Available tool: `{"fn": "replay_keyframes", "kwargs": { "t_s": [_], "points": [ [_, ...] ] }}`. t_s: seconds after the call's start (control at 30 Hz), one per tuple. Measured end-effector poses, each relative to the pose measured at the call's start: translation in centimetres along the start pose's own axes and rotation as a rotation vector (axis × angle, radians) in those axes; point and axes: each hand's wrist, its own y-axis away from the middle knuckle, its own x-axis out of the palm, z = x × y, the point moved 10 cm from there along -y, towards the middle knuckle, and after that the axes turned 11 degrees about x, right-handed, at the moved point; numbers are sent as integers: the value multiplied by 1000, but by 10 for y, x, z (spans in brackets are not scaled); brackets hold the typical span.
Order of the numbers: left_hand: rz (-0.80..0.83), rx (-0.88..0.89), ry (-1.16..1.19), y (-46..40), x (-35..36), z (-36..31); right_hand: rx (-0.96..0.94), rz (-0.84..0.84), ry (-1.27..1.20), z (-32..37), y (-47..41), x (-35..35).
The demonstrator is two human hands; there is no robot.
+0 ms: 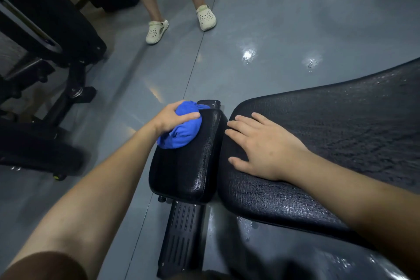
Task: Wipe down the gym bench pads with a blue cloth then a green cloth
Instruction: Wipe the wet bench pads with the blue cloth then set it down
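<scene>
A bunched blue cloth (181,128) sits on the far left part of the small black seat pad (188,170). My left hand (173,118) grips the cloth from above, fingers curled round it. To the right lies the long black back pad (341,134), its surface speckled with wet droplets. My right hand (261,145) rests flat on the near end of that long pad, fingers straight and spread. No green cloth is in view.
The bench's black metal foot (181,234) juts out below the seat pad. A person's legs in cream clogs (181,22) stand on the grey floor beyond. Black gym machines (45,52) crowd the left side. Glossy floor (295,29) stretches to the upper right.
</scene>
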Motion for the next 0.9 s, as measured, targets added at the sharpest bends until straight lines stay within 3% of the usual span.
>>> {"fn": "replay_keyframes", "kwargs": {
  "t_s": [0.17, 0.53, 0.67, 0.9],
  "points": [
    [-66, 18, -19, 14, -4, 2, -3, 0, -4, 0, 1, 0],
    [-36, -92, -3, 19, -4, 11, -13, 0, -6, 0, 0, 1],
    [126, -84, -68, -2, 5, -4, -14, -9, -10, 1, -1, 0],
    [588, 81, -428, -26, 62, -68, -15, -27, -9, 1, 0, -2]
  ]
}}
